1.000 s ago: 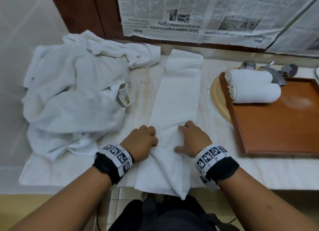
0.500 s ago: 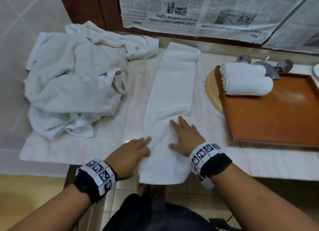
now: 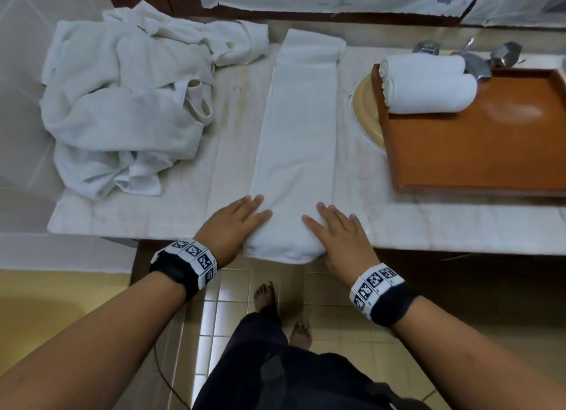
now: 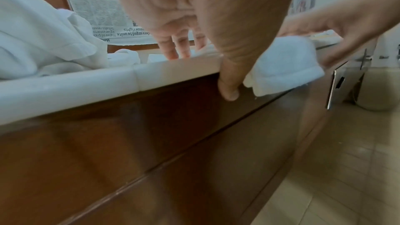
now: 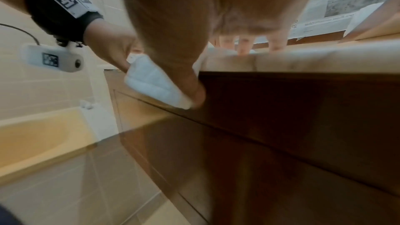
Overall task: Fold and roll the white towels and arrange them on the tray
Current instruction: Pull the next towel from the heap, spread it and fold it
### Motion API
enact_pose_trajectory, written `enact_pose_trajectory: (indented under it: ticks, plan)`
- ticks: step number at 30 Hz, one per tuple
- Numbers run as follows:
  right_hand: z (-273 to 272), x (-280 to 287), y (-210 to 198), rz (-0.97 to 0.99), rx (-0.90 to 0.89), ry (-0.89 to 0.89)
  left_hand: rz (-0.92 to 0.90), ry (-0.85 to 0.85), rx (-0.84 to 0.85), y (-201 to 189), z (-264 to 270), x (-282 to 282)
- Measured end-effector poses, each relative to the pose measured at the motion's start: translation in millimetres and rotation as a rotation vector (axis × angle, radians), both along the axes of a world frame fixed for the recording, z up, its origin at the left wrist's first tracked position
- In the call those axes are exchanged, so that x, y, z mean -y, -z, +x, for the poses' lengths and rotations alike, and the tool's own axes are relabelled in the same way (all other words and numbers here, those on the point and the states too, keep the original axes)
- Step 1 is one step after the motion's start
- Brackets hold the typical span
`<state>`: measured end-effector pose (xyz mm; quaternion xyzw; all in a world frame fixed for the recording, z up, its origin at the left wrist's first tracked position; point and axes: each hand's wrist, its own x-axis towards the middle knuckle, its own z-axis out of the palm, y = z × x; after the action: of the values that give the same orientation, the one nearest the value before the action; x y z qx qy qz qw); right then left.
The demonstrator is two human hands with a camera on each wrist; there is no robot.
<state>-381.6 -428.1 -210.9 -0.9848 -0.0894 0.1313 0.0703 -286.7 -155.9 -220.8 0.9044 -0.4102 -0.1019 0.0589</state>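
Counted: two rolled towels (image 3: 428, 86), one folded towel (image 3: 298, 140), one crumpled towel heap (image 3: 122, 103), one tray (image 3: 477, 152), two hands.

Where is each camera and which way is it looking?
Head: looks down at the folded towel, both hands, forearms and feet.
Left wrist: below the counter edge, looks along the left hand.
Right wrist: below the edge too, looks along the right hand.
Both wrist views share the towel's overhanging end.
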Motion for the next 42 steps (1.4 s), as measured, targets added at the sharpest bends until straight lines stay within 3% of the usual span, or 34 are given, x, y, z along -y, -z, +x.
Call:
enact_pose_trajectory:
  ticks: [3, 8, 13, 16, 20, 23, 25, 28, 30, 33, 37, 42]
  plan:
    - [2, 2, 1, 0.118, 0.079, 0.037, -0.102, -0.054, 0.009, -8, -13, 7]
    - [-4, 11, -9, 0.251, 0.17, -0.045, -0.279, -0.207, -0.089, -11, -38, -1]
    - [-5, 18, -50, 0.399, -0.154, -0.032, -0.351, -0.288, -0.354, -36, -62, -3]
    - [-11, 26, -75, 0.645, -0.16, 0.073, -0.496, -0.355, -0.505, -65, -73, -4]
    - [-8, 29, -95, 0.766, -0.209, 0.054, -0.775, -0.439, -0.743, -104, -74, 9]
    - [4, 29, -101, 0.746, -0.321, 0.012, -0.811, -0.509, -0.894, -118, -65, 21]
    - [20, 32, -109, 0.75, -0.368, 0.009, -0.787, -0.527, -0.909, -125, -48, 26]
    - [56, 36, -132, 0.994, -0.329, 0.187, -0.841, -0.548, -0.913, -139, -4, 38]
    - [91, 33, -140, 1.161, -0.198, 0.394, -0.964, -0.619, -0.923, -146, 39, 49]
    - [150, 32, -111, 0.995, -0.017, 0.633, -0.985, -0.726, -0.934, -131, 110, 62]
    - [184, 33, -48, 0.451, -0.303, 0.613, -0.541, -0.784, -0.971, -80, 155, 64]
    - [194, 33, -42, 0.406, -0.294, 0.636, -0.473, -0.74, -1.018, -51, 171, 61]
